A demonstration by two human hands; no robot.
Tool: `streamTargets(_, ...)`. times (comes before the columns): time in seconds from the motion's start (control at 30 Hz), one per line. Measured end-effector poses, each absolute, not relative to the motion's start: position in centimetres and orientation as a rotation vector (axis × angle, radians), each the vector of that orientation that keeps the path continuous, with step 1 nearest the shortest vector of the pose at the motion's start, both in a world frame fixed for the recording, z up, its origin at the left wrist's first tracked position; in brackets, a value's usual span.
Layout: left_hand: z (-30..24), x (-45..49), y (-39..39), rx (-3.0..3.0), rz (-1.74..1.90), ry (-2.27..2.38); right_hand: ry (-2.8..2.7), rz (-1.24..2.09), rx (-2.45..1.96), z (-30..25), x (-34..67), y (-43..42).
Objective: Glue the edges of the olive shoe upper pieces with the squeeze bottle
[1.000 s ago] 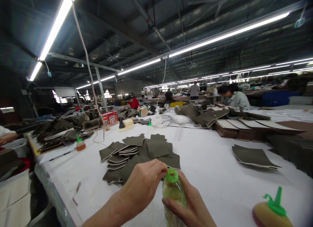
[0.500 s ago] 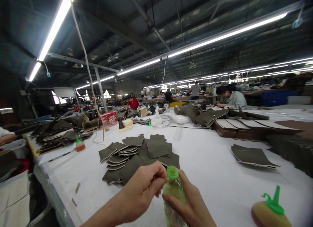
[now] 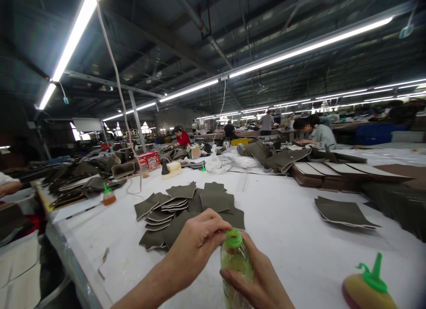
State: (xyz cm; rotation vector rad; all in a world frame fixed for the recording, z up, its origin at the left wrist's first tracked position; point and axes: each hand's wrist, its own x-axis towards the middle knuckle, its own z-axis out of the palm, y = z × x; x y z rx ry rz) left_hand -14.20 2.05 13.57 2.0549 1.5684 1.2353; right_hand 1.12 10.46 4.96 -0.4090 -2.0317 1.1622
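Observation:
A clear plastic bottle with a greenish tint (image 3: pixel 237 261) and a bright green ring at its mouth stands upright at the bottom centre. My right hand (image 3: pixel 262 273) wraps round its body from the right, the thumb across the front. At the bottle's mouth, my left hand (image 3: pixel 196 238) pinches the green rim (image 3: pixel 234 238) with thumb and fingertips. Whether a small piece is between those fingertips is hidden. Just beyond my hands lies a loose pile of dark olive cut pieces (image 3: pixel 186 207) with pale edges.
At the lower right sits a squat glue bottle (image 3: pixel 366 284) with a green nozzle. A stack of dark pieces (image 3: pixel 344 211) lies farther right. Another glue bottle (image 3: pixel 108 196) stands near the table's left edge. Board stacks (image 3: pixel 319 178) and plastic bags (image 3: pixel 226 160) are at the back. Co-workers sit beyond.
My left hand has risen slightly, its fingers moving from beside the bottle's neck up to the rim. The bottle has shifted slightly in my right hand's grip.

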Motion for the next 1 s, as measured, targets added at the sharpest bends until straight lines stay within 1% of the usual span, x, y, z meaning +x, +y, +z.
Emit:
streamTargets(0.23, 13.2, -14.3, 2.8, 2.139, 1.272, 1.562, -2.030, 1.164, -0.401, 4.8, 1.1, 10.6)
streamTargets(0.33, 12.4, -14.5, 3.1, 2.315, 1.342, 1.553, -2.031, 1.153, -0.427, 4.8, 1.1, 10.5)
streamTargets(0.47, 11.4, -14.6, 2.8, 2.571, 1.379, 1.699, -2.018, 1.153, -0.478, 4.8, 1.2, 10.5)
streamTargets(0.57, 10.9, -14.6, 2.1, 2.477, 1.350, 1.763, -1.980, 1.152, -0.535, 4.7, 1.2, 10.4)
streamTargets(0.73, 9.6, -14.0, 1.5, 2.347, 1.360, 1.704, -1.967, 1.152, -0.520, 4.6, 0.9, 10.3)
streamTargets(1.0, 9.3, -13.1, 1.8, 2.665, 1.371, 1.785, -1.946, 1.130, -0.516, 5.1, 0.9, 9.9)
